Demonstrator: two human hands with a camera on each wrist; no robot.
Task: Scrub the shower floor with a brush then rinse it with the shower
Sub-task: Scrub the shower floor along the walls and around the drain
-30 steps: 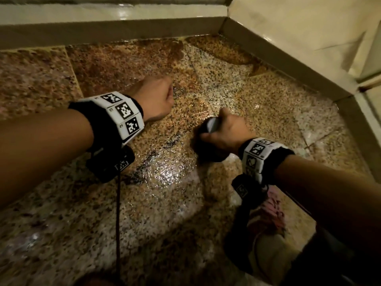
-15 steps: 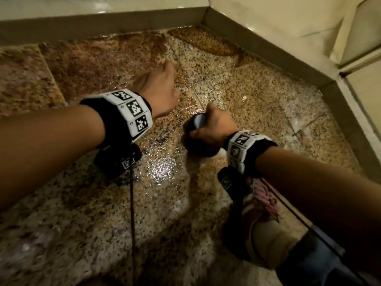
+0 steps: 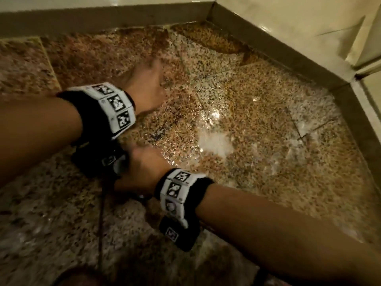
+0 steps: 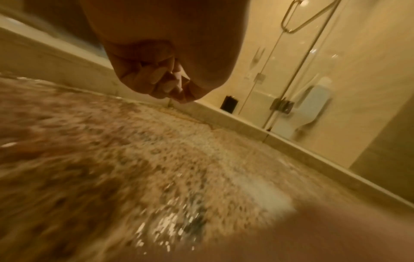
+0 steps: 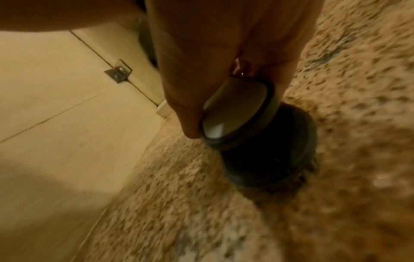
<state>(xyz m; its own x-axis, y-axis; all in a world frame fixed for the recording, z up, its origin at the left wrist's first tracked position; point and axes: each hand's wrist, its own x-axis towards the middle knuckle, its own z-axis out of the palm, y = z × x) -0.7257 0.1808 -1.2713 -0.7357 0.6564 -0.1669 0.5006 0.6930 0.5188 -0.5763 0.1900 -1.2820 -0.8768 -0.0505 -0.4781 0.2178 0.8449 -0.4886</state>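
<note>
1. The right hand (image 5: pixel 201 74) curls round the top of the brush (image 5: pixel 264 141), thumb on its pale cap, with the dark bristle base pressed to the floor (image 3: pixel 257 166).
2. In the head view the brush is mostly hidden under the left wrist; it sits in the nearer, left part of the floor, just beside a wet, foamy patch (image 3: pixel 214 141).
3. The left hand (image 4: pixel 156 74) is curled into a fist, holds nothing, and hangs over the floor ahead of the brush.
4. To scrub well, I would keep the base flat with steady downward pressure and work in short, overlapping strokes, so the bristles bite rather than skate on the wet stone.
5. The darker brown staining near the far corner (image 3: pixel 198 40) likely needs the most passes.
6. Open room lies to the right and ahead of the brush, across the glossy middle tiles.
7. A raised kerb (image 3: pixel 288 56) bounds the far and right sides; slow down there to spare the knuckles.
8. A glass door (image 4: pixel 302 79) stands beyond the kerb.
9. Rinsing is not yet due.
</note>
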